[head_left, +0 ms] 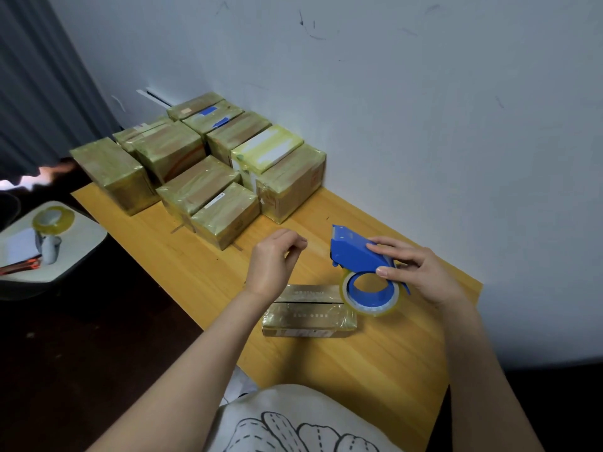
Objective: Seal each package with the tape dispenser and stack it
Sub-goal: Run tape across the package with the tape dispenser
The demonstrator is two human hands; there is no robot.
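— Wooden table (375, 353) against a white wall (424, 125), is that right?

— Yes. At its far end a cluster of sealed packages (202, 158) sits pushed together, some on top of others, all glossy with tape.

— And the one being worked on?

— One flat package (310, 316) lies on the table close to the person, its long axis running left to right across them, with a seam showing along its top.

— Where is the tape dispenser (355, 252)?

— In the air, just above and to the right of that package. The right hand (421, 272) grips its blue body, fingers over the top and thumb below. Its long axis slants, with the cutter end pointing up and away towards the sealed packages. The tape roll (372, 305) hangs at the near end, over the package's right end.

— The left hand (275, 259)?

— Raised over the table beyond the package, apart from the right, fingers curled towards the thumb. Whether it pinches anything I cannot tell.

— Anything else?

— Off to the left, a spare roll (54, 218) rests on a grey seat (81, 243).
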